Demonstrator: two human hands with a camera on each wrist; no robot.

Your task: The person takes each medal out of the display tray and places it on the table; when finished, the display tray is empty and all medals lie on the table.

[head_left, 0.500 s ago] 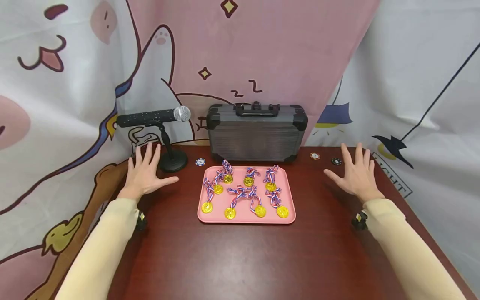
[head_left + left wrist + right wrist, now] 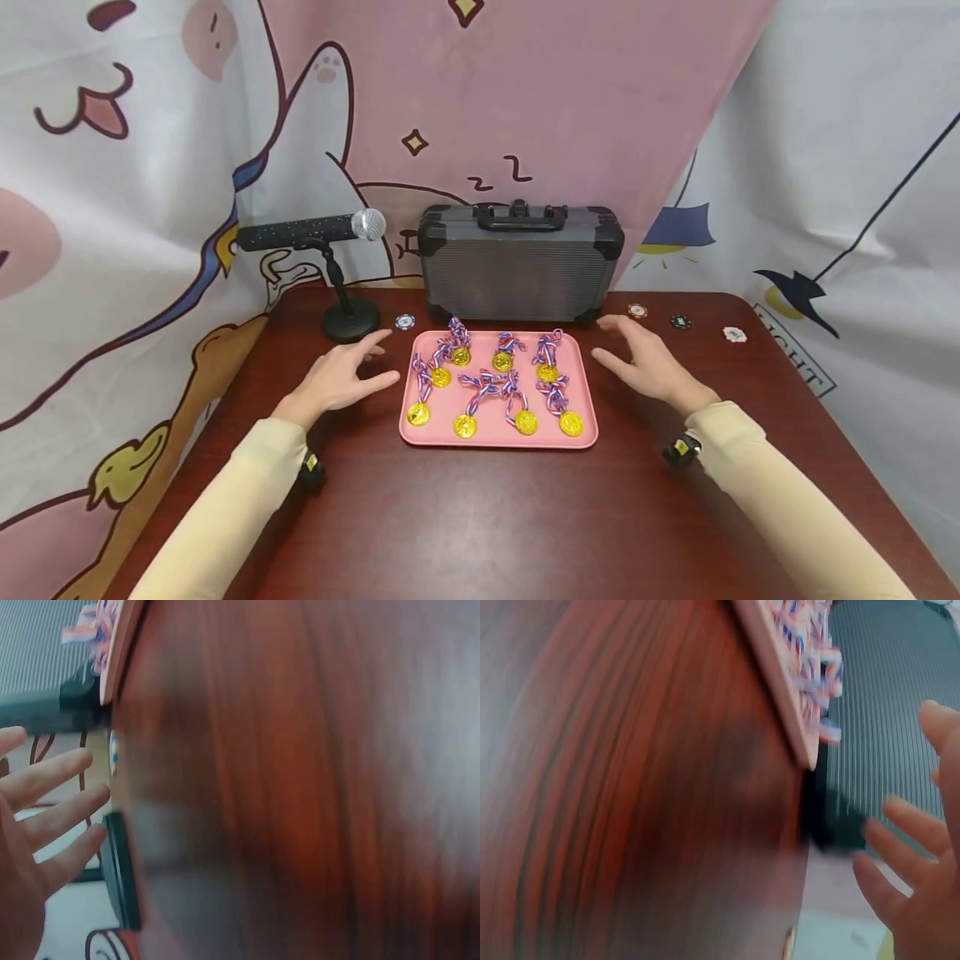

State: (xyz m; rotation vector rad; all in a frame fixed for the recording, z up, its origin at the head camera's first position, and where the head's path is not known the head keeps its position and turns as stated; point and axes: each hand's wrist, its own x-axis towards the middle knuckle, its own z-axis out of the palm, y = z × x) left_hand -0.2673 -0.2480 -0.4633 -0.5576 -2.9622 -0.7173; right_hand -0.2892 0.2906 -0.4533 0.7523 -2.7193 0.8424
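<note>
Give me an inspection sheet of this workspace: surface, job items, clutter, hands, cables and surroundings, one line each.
Surface: reddish-brown table, shiny.
Job items: pink tray bearing eight gold medals with striped ribbons.
Clutter: grey case upright behind the tray; microphone on a black stand at back left; four poker chips along the back.
Hands: left hand and right hand beside the tray's left and right ends, apart from it, holding nothing.
Cables: nothing seen.
Surroundings: cloth backdrop with cartoon prints.
</note>
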